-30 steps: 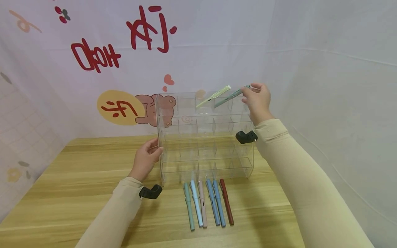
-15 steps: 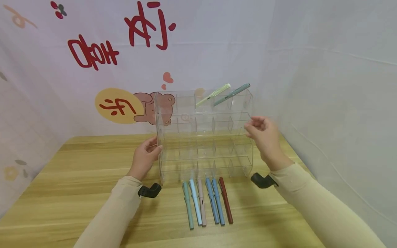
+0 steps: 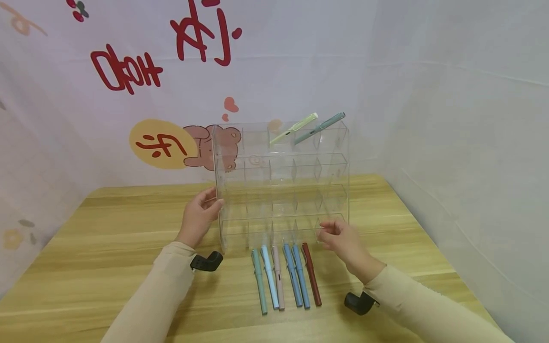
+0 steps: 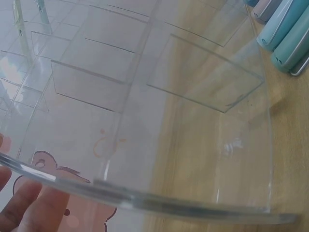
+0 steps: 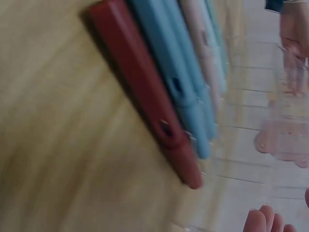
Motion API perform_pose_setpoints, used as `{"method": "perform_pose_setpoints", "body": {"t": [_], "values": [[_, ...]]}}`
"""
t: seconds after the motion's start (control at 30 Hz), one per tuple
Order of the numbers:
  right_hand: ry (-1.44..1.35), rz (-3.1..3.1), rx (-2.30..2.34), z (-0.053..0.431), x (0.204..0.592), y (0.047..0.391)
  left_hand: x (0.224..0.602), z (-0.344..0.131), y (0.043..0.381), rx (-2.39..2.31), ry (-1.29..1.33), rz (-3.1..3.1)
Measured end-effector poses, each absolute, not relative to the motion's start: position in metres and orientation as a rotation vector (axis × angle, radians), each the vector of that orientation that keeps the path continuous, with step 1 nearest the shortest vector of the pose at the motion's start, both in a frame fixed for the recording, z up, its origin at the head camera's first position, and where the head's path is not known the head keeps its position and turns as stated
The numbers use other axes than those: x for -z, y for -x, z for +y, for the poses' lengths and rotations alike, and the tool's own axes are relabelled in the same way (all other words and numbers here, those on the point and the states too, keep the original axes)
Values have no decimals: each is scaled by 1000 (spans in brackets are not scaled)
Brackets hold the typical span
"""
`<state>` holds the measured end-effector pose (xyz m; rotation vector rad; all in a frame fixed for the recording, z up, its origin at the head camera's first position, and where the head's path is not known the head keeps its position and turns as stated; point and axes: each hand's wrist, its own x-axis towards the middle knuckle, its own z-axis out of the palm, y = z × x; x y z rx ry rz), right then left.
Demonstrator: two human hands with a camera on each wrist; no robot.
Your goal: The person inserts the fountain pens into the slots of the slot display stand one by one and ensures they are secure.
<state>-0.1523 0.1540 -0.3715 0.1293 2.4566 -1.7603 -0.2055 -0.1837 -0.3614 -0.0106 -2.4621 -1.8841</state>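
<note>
A clear acrylic pen rack (image 3: 281, 185) with divided tiers stands upright on the table. My left hand (image 3: 198, 216) holds the rack's left side panel by its edge, thumb in front. Lying in the top tier at a slant are a pale green pen (image 3: 293, 128) and a grey-green pen (image 3: 320, 127). In front of the rack lies a row: a green pen (image 3: 259, 282), a light blue pen (image 3: 269, 277), a mauve pen (image 3: 279, 278), two blue pens (image 3: 293, 275) and a dark red pen (image 3: 311, 275). Just right of the red pen's cap end hovers my right hand (image 3: 346, 244), fingers loosely bent, holding nothing.
The wood-grain table (image 3: 128, 267) has a back edge close behind the rack. A white printed cloth (image 3: 300, 57) hangs behind, and another cloth (image 3: 472, 143) hangs along the right. Each wrist carries a black camera mount (image 3: 359, 303).
My right hand has let go of the grey-green pen in the top tier and come down to beside the red pen. My left hand stays on the rack's side.
</note>
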Motion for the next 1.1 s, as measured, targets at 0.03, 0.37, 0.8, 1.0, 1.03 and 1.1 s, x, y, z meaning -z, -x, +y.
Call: {"method": "perform_pose_setpoints", "body": {"t": [0.03, 0.37, 0.8, 1.0, 1.03, 1.1], "values": [[-140, 2453, 1752, 153, 377, 152, 361, -183, 206, 1884, 12, -2460], [-122, 2450, 1664, 145, 407, 153, 360, -182, 208, 1881, 5, -2459], [-84, 2581, 1472, 135, 411, 156, 361, -184, 207, 1880, 5, -2459], [-35, 2679, 1372, 132, 412, 155, 362, -184, 207, 1885, 4, -2456], [-36, 2677, 1365, 132, 412, 155, 362, -184, 207, 1885, 4, -2456], [-38, 2677, 1350, 132, 411, 154, 362, -184, 207, 1884, 5, -2458]]}}
